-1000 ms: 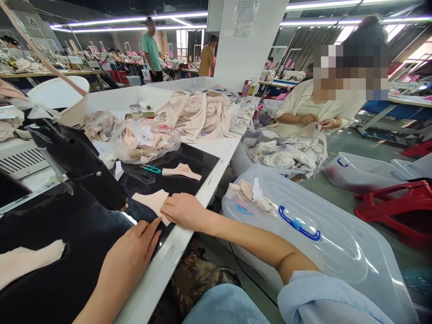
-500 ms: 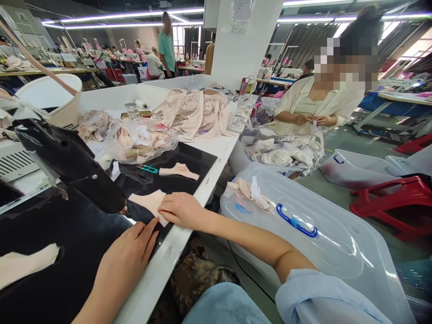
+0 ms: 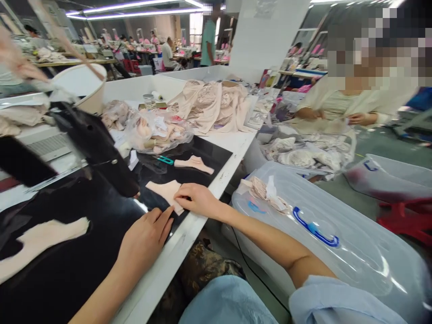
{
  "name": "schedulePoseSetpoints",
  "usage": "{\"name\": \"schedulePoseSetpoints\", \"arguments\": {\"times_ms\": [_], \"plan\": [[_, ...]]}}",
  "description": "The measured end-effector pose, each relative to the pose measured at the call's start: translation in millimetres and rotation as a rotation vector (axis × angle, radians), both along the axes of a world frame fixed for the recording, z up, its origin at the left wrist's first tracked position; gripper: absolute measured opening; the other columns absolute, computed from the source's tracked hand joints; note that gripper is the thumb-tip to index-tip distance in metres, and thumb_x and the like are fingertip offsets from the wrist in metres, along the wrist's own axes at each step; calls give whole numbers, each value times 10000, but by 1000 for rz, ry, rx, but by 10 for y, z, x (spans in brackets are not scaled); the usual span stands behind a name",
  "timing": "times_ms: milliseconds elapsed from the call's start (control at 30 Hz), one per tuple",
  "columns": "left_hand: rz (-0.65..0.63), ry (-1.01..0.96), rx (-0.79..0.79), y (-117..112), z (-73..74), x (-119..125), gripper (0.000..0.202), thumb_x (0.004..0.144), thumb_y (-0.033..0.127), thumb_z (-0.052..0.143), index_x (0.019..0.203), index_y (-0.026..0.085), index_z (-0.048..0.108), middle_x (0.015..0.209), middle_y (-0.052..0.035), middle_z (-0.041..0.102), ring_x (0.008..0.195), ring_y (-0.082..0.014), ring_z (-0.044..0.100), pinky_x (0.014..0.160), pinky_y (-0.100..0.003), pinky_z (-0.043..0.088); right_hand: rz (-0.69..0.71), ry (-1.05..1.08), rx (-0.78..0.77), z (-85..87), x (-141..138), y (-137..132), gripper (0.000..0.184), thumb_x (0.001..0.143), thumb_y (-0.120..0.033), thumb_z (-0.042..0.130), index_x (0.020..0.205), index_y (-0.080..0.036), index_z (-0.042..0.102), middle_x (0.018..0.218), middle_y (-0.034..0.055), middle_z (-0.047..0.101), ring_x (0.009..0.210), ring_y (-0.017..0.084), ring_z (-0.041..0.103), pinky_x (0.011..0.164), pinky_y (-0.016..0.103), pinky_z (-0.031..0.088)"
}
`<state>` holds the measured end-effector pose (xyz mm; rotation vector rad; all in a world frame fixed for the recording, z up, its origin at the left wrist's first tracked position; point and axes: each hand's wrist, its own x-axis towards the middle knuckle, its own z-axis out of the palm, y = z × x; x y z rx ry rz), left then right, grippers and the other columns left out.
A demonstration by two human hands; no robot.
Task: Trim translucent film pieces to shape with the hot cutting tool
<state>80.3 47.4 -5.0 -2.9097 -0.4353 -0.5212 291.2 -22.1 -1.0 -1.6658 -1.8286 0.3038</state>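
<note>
On the black tabletop (image 3: 111, 252) lies a small pale-pink cut fabric piece (image 3: 164, 191), close to the white table edge. My right hand (image 3: 199, 201) pinches its near end between thumb and fingers. Beside it my left hand (image 3: 143, 236) rests with fingers stretched, the fingertips touching the same end of the fabric. The dark arm of a machine (image 3: 101, 155) comes down just left of this piece. Farther back is a second pale-pink piece (image 3: 195, 164), beside a teal-handled tool (image 3: 165, 159). At the left, another pale fabric piece (image 3: 50, 236) lies flat.
Clear bags of fabric parts (image 3: 162, 130) and a heap of beige garments (image 3: 216, 103) occupy the table's back. To the right stands a lidded clear plastic bin (image 3: 324, 265) with fabric scraps (image 3: 266, 193) on top. Beyond it, a co-worker (image 3: 344, 103) handles fabric over another pile.
The view has swung left, so everything sits farther right in the picture. Both hands keep almost the same place on the fabric piece. The co-worker's hands have moved apart.
</note>
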Motion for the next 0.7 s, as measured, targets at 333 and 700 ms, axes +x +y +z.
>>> {"name": "schedulePoseSetpoints", "arguments": {"times_ms": [333,700], "plan": [[76,125,-170,-114,43,26,370,1071,329,395,1347,178,589,949,-71,644,848,-188,648,752,-321,522,-1,209,-71,-11,85,-51,211,938,-274,558,869,-194,741,875,34,723,795,155,634,710,285,443],[107,134,-218,-126,71,44,441,1059,373,437,1453,177,463,962,-55,658,845,-208,652,731,-331,497,-14,242,-117,-13,91,-58,228,942,-322,556,847,-216,733,861,19,709,785,153,617,705,289,428]]}}
